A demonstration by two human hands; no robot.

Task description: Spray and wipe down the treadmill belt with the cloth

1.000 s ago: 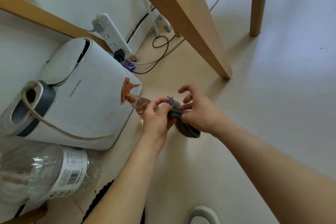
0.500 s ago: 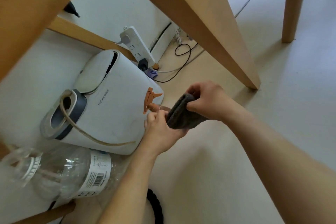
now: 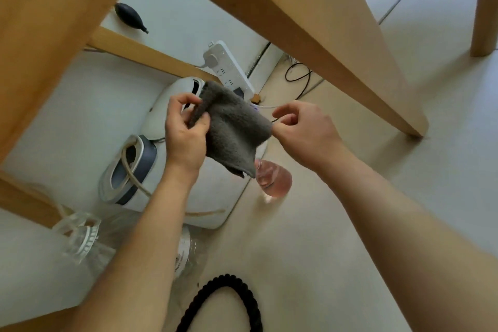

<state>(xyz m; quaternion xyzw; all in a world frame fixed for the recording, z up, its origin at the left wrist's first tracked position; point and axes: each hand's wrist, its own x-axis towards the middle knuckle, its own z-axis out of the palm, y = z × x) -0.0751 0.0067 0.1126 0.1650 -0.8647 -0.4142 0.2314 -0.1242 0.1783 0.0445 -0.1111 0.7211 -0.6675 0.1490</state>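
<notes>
The left hand (image 3: pixel 186 132) pinches the grey cloth (image 3: pixel 234 129) at its nine o'clock edge, thumb and fingers clamped on a fold; the right hand (image 3: pixel 304 129) nips the three o'clock corner between thumb and forefinger, its other fingers loosely curled. The spray bottle (image 3: pixel 275 179) sits at the cloth's five o'clock, half hidden behind the hanging corner; no treadmill belt is in view. The right hand's hold looks slight, so a tug could free that corner; a blind reach might topple the bottle.
</notes>
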